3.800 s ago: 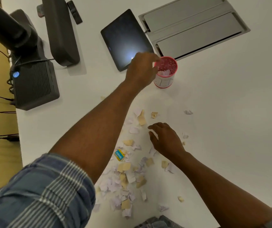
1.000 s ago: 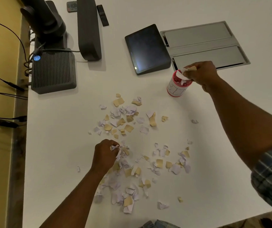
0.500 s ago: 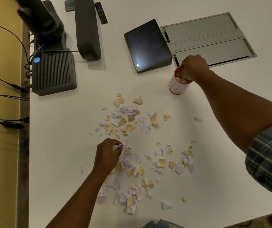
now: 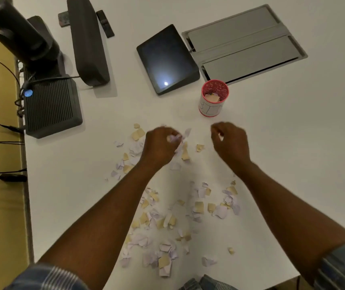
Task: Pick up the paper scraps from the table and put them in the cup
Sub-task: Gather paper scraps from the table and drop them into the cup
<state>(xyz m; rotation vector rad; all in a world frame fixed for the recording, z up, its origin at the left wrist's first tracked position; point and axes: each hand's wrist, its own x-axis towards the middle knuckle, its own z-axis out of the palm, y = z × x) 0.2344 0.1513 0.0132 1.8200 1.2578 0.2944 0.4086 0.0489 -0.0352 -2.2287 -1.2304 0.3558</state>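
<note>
— Starting big: what fills the view?
— A white table, with a grey hatch set into it at the far right, a ribbed black box at the left edge, a tall dark bar beside that, and a tablet between the bar and the hatch.
— And the hands?
— Both are over the table, short of the cup. The left hand has its fingers curled round a few pale scraps. The right hand is blurred, fingers curled; whether it holds anything, I cannot tell.
— Where is the cup?
— Upright, just in front of the hatch and tablet, paper bits inside.
— The scraps?
— Scraps, tan and white, lie scattered under and between the forearms, with a smaller patch beside the left hand.
</note>
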